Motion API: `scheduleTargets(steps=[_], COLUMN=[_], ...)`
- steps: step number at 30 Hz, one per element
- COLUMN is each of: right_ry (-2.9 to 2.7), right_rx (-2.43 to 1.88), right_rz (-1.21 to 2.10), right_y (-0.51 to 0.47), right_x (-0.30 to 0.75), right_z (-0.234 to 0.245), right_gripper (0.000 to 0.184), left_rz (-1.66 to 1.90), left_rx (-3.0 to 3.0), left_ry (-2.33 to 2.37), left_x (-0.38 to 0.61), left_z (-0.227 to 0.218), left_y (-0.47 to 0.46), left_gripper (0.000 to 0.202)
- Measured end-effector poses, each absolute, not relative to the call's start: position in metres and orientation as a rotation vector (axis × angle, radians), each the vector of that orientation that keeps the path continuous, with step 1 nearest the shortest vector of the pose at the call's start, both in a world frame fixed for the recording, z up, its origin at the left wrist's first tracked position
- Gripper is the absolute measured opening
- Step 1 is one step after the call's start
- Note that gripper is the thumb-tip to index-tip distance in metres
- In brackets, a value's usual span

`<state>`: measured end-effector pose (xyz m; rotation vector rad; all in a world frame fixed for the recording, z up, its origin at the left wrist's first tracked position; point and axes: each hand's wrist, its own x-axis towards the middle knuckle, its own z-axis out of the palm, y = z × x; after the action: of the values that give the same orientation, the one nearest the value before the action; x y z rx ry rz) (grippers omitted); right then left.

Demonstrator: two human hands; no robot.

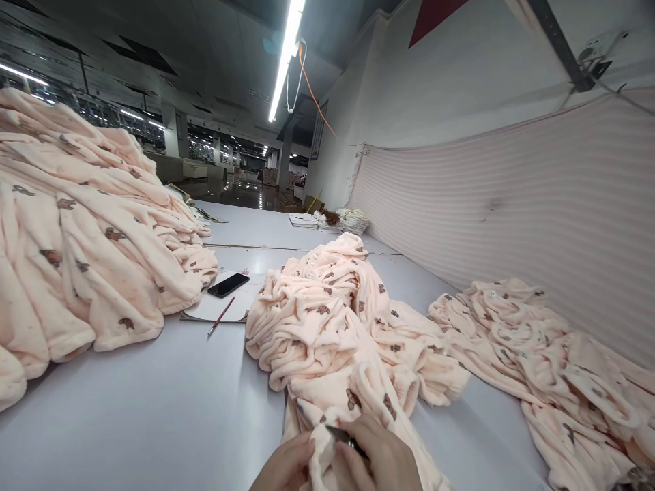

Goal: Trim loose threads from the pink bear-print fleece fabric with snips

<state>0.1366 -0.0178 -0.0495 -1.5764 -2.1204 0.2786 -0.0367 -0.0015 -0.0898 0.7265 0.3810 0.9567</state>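
Pinching the near end of a peach fleece garment (332, 327) right at the bottom edge of the view, the left hand (284, 469) is closing on a fold of the fabric, probably to keep it taut. The right hand (376, 458) is gripping a small dark metal tool (344, 438), looks like thread snips, touching the fleece just between both hands. Rest of that garment is bunching up ahead of the hands. Another pile (542, 361) is lying off to the right, a big stack (82, 245) far left. Phone (228, 284) and red pencil (221, 316) are sitting on paper ahead-left. No bins or boxes showing, everything's lying loose on the table (153, 402).
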Motion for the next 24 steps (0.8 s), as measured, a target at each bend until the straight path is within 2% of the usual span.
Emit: scheduleTargets(steps=[4,6,9,14,20,24], right_ry=[-2.172,-2.255,-2.255,-2.262,-2.261,-2.152], right_rx=[-1.582,-1.573,-1.618,-1.625,-1.755,-1.740], right_rz=[0.368,0.311,0.227,0.296,0.242,0.376], right_y=[-0.018,-0.019,-0.020,-0.027,-0.035,-0.033], right_x=[0.139,0.140,0.141,0.143,0.140,0.139], right_z=[-0.036,-0.033,-0.032,-0.027,-0.018,-0.017], right_gripper=[0.023,0.028,0.024,0.025,0.019,0.018], left_rz=[0.920,0.904,0.904,0.884,0.902,0.847], left_rx=[0.683,0.645,0.608,0.604,0.709,0.765], left_ry=[0.312,0.280,0.302,0.384,0.481,0.445], left_x=[-0.034,-0.033,-0.033,-0.033,-0.032,-0.034], left_z=[-0.079,-0.072,-0.067,-0.070,-0.053,-0.045], left_y=[-0.003,-0.003,-0.003,-0.002,-0.009,-0.013], left_gripper=[0.025,0.024,0.021,0.033,0.027,0.039])
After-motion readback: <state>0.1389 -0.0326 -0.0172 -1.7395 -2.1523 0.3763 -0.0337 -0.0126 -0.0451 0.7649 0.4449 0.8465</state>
